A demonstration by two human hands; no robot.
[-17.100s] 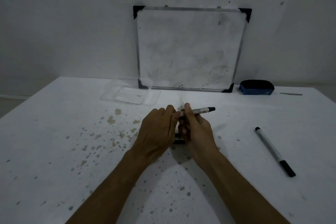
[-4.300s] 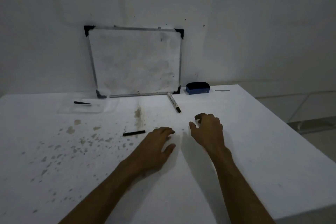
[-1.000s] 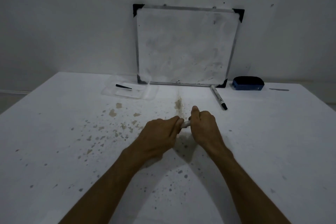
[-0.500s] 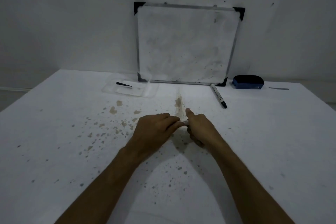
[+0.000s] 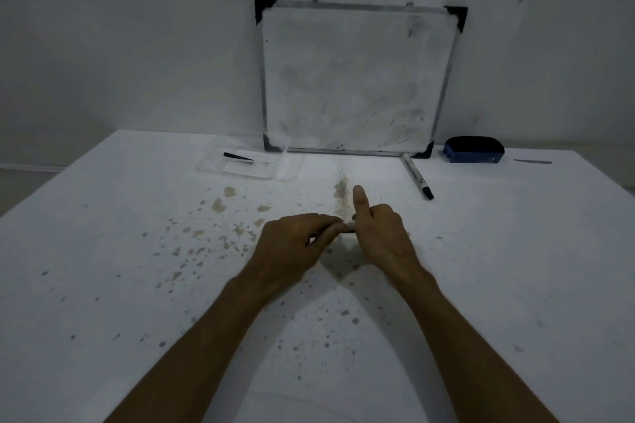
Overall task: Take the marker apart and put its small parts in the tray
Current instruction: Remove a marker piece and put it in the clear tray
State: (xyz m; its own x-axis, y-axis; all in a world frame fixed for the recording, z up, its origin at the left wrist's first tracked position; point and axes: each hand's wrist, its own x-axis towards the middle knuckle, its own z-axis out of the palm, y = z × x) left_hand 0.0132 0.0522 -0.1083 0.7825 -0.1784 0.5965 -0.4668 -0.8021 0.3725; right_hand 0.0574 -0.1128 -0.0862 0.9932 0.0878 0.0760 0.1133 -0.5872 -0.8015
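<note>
My left hand (image 5: pixel 292 244) and my right hand (image 5: pixel 381 233) meet over the middle of the white table, both closed on a small dark marker part (image 5: pixel 347 229) that shows only as a short sliver between them. My right thumb points up. A clear plastic tray (image 5: pixel 288 166) lies at the back left and holds a thin black pointed piece (image 5: pixel 237 157). A whole marker (image 5: pixel 416 176) with a black cap lies at the back right, apart from my hands.
A small whiteboard (image 5: pixel 357 79) leans on the wall behind the table. A blue eraser (image 5: pixel 473 150) sits to its right, with a thin grey strip (image 5: pixel 532 161) beyond it. Brown and grey stains speckle the table (image 5: pixel 515 268).
Over the last second my hands stayed together on the part. My right thumb has lifted and now points upward, and the left fingers have shifted along the piece.
</note>
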